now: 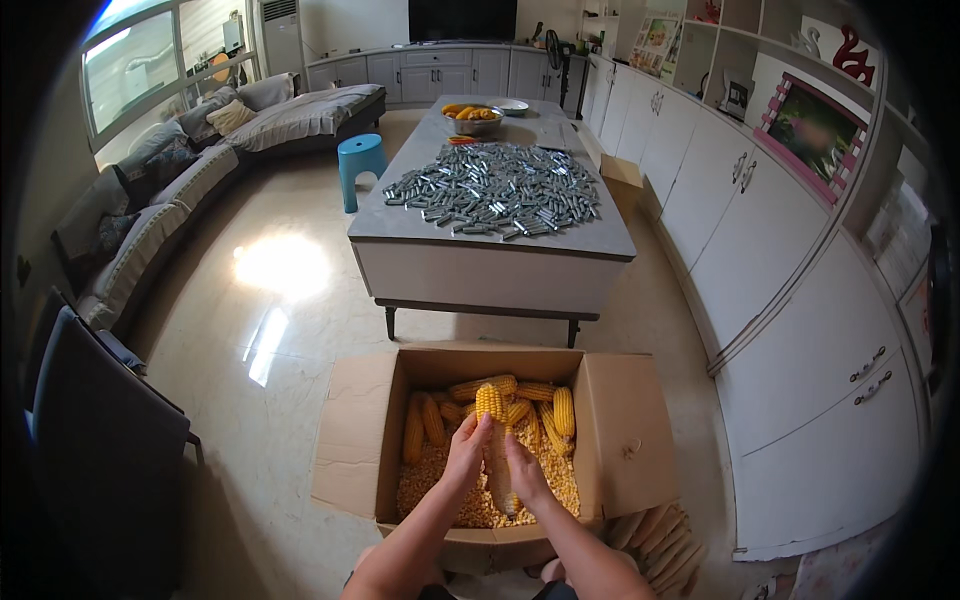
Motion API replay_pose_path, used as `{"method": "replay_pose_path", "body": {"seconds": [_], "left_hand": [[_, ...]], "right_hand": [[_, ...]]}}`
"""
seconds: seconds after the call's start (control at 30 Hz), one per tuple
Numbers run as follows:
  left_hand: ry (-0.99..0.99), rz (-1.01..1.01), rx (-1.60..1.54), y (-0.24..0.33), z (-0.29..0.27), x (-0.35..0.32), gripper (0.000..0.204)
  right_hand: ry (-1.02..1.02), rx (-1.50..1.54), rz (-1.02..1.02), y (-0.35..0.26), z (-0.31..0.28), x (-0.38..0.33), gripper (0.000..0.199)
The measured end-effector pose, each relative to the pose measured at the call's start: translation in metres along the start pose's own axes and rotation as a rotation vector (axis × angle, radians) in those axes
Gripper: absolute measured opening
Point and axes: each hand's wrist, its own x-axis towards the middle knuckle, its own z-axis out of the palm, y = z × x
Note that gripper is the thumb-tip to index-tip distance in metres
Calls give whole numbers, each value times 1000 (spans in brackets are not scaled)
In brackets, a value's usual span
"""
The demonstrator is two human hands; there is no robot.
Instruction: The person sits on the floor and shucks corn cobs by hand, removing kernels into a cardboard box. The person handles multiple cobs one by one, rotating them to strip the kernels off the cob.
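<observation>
A cardboard box point(584, 440) with its flaps folded out stands before me, holding loose yellow kernels point(560, 485) and several ears of corn point(564, 412). Over its middle, my left hand point(465, 450) is closed around an ear of corn point(489, 402) with yellow kernels at its upper end. Close beside it, my right hand point(526, 470) is held with the thumb up and the fingers curled in; what it grips, if anything, is hidden. Between my hands a pale, stripped-looking cob point(497, 472) shows above the kernels.
Beyond the box stands a grey-topped table point(400, 222) with a pile of small metal cylinders point(495, 190) and a bowl of corn point(473, 122). A blue stool point(360, 165) is left of it. Bare cobs point(660, 545) lie right of the box; a dark chair point(100, 430) stands left.
</observation>
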Motion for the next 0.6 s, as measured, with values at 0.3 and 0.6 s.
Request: {"method": "replay_pose_path", "body": {"seconds": [0.3, 0.6], "left_hand": [[45, -31, -135, -1, 11, -9, 46], [115, -3, -51, 7, 12, -6, 35]], "right_hand": [[22, 134, 43, -4, 9, -4, 58], [21, 59, -24, 6, 12, 1, 62]]}}
